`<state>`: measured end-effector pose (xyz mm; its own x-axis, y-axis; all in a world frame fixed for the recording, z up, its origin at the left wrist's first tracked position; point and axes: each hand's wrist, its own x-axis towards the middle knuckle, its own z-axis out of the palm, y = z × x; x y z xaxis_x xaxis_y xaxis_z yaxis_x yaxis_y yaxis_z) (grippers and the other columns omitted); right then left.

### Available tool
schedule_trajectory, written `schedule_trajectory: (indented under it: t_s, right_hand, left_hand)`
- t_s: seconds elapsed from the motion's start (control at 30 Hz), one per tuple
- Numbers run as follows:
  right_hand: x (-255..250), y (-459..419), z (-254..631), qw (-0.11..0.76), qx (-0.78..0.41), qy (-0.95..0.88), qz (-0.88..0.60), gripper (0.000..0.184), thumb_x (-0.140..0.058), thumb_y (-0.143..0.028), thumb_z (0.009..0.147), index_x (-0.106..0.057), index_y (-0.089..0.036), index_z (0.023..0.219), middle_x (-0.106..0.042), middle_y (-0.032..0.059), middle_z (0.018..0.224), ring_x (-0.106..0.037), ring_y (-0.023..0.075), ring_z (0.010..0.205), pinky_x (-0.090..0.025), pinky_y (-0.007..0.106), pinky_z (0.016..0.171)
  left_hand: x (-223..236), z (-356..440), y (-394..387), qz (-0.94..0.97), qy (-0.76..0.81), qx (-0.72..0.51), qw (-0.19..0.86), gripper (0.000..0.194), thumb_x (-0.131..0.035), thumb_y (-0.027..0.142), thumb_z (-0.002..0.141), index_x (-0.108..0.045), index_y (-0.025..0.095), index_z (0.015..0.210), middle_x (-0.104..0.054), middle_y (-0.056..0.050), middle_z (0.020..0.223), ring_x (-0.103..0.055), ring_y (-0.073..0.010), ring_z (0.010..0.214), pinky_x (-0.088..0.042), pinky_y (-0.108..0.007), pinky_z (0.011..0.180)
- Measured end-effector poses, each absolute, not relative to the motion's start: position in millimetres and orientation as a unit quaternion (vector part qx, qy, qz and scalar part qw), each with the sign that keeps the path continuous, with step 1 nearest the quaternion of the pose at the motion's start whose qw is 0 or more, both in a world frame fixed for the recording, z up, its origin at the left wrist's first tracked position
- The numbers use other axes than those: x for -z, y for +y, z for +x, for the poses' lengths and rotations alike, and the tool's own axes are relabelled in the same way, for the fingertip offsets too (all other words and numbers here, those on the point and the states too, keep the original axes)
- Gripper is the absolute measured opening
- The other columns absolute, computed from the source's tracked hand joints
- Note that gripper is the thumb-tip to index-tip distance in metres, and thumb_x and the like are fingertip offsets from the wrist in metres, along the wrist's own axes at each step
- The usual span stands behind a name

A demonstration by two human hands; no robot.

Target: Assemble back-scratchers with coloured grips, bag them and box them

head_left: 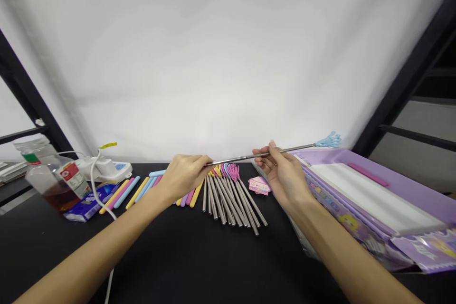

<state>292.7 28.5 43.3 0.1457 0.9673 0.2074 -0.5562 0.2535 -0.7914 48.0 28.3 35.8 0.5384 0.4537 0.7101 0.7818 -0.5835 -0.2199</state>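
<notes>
My left hand (pixel 183 175) and my right hand (pixel 281 171) both grip a thin steel back scratcher (pixel 263 156), held level across the table. Its blue plastic claw head (pixel 328 140) sticks out past my right hand. Below my hands, several similar steel rods (pixel 228 204) lie fanned out side by side, with pink, yellow and blue claw heads bunched at their far ends. Left of them, several pastel plastic sticks (pixel 137 192) lie partly under my left hand. A small pink printed card (pixel 259 185) lies just below my right hand.
A purple cardboard package (pixel 356 159) with a white insert fills the right side. At left stand a jar of brown liquid (pixel 53 185), a blue packet (pixel 90 202) and a white power strip (pixel 105 168) with a cable, on a black table (pixel 171 256).
</notes>
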Motion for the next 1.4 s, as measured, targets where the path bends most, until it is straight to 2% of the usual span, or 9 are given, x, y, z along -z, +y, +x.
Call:
schedule_trajectory:
  t_s: [0.37, 0.53, 0.6, 0.73, 0.83, 0.93, 1.07, 1.23, 1.4]
  right_hand:
    - [-42.0, 31.0, 296.7, 0.69, -0.535, -0.388, -0.297, 0.035, -0.088, -0.039, 0.062, -0.069, -0.01, 0.068, -0.073, 0.0131, 0.08, -0.064, 0.0134, 0.064, -0.056, 0.021, 0.063]
    - [-52.1, 40.3, 323.3, 0.764, -0.476, -0.324, -0.292, 0.024, -0.077, -0.028, 0.078, -0.065, -0.012, 0.066, -0.071, 0.0099, 0.072, -0.062, 0.0108, 0.063, -0.052, 0.016, 0.057]
    - [-51.7, 40.7, 323.3, 0.767, -0.479, -0.316, -0.286, 0.024, -0.072, -0.026, 0.083, -0.065, -0.011, 0.066, -0.071, 0.0097, 0.072, -0.062, 0.0102, 0.062, -0.052, 0.016, 0.058]
    - [-46.8, 30.9, 299.6, 0.723, -0.537, -0.348, -0.262, 0.022, -0.074, -0.026, 0.081, -0.065, -0.011, 0.068, -0.071, 0.0106, 0.074, -0.062, 0.0114, 0.063, -0.053, 0.018, 0.061]
    - [-48.7, 25.2, 294.0, 0.69, -0.574, -0.359, -0.256, 0.018, -0.068, -0.026, 0.086, -0.066, -0.012, 0.074, -0.072, 0.0113, 0.077, -0.064, 0.0132, 0.065, -0.055, 0.021, 0.062]
    - [-55.5, 28.8, 311.1, 0.725, -0.545, -0.31, -0.286, 0.026, -0.057, -0.029, 0.094, -0.061, -0.015, 0.073, -0.071, 0.0094, 0.072, -0.056, 0.0094, 0.051, -0.048, 0.018, 0.048]
    - [-55.1, 33.6, 318.6, 0.757, -0.505, -0.305, -0.281, 0.027, -0.06, -0.033, 0.093, -0.057, -0.015, 0.072, -0.07, 0.0078, 0.07, -0.051, 0.0066, 0.047, -0.043, 0.015, 0.045]
    - [-47.6, 28.0, 294.4, 0.727, -0.527, -0.355, -0.26, 0.029, -0.072, -0.039, 0.082, -0.06, -0.014, 0.076, -0.072, 0.0114, 0.078, -0.055, 0.0081, 0.052, -0.048, 0.017, 0.051]
    - [-59.9, 37.1, 329.3, 0.795, -0.455, -0.265, -0.301, 0.029, -0.058, -0.028, 0.095, -0.056, -0.015, 0.069, -0.061, 0.0008, 0.064, -0.04, 0.0031, 0.042, -0.034, 0.013, 0.04]
  left_hand:
    - [-23.6, 38.7, 28.1, -0.831, -0.358, 0.313, 0.287, 0.016, -0.051, 0.028, 0.097, -0.06, 0.018, 0.089, -0.072, 0.002, 0.073, -0.066, -0.0106, 0.059, -0.041, -0.022, 0.055]
    - [-27.4, 2.2, 31.7, -0.778, -0.455, 0.298, 0.314, 0.014, -0.049, 0.017, 0.092, -0.056, 0.019, 0.079, -0.073, 0.001, 0.077, -0.067, -0.0133, 0.062, -0.038, -0.022, 0.052]
    - [-32.5, 5.4, 30.4, -0.779, -0.457, 0.285, 0.323, 0.008, -0.054, 0.025, 0.093, -0.059, 0.02, 0.088, -0.073, 0.001, 0.079, -0.068, -0.0148, 0.064, -0.04, -0.023, 0.054]
    - [-41.0, 43.6, 24.1, -0.827, -0.383, 0.257, 0.322, 0.034, -0.055, 0.049, 0.093, -0.059, 0.02, 0.11, -0.073, -0.003, 0.092, -0.069, -0.0176, 0.076, -0.046, -0.027, 0.067]
    - [-41.4, 61.4, 21.1, -0.84, -0.367, 0.232, 0.326, 0.021, -0.044, 0.033, 0.1, -0.059, 0.02, 0.109, -0.072, 0.001, 0.08, -0.066, -0.0149, 0.064, -0.041, -0.026, 0.056]
    - [-40.1, 48.7, 20.5, -0.834, -0.379, 0.243, 0.32, 0.015, -0.045, 0.018, 0.097, -0.06, 0.018, 0.099, -0.071, 0.001, 0.076, -0.066, -0.0132, 0.062, -0.037, -0.024, 0.052]
    - [-43.3, 30.6, 21.2, -0.807, -0.395, 0.281, 0.337, 0.011, -0.05, 0.02, 0.095, -0.06, 0.019, 0.099, -0.074, 0.002, 0.084, -0.067, -0.0123, 0.065, -0.037, -0.023, 0.053]
    - [-47.6, 62.7, 21.7, -0.825, -0.328, 0.256, 0.382, 0.02, -0.048, 0.034, 0.099, -0.059, 0.021, 0.107, -0.067, 0.004, 0.068, -0.06, -0.0111, 0.053, -0.032, -0.026, 0.049]
    - [-43.4, 64.4, 23.9, -0.828, -0.305, 0.25, 0.398, 0.013, -0.045, 0.016, 0.098, -0.058, 0.018, 0.096, -0.067, 0.004, 0.069, -0.057, -0.0097, 0.055, -0.035, -0.026, 0.056]
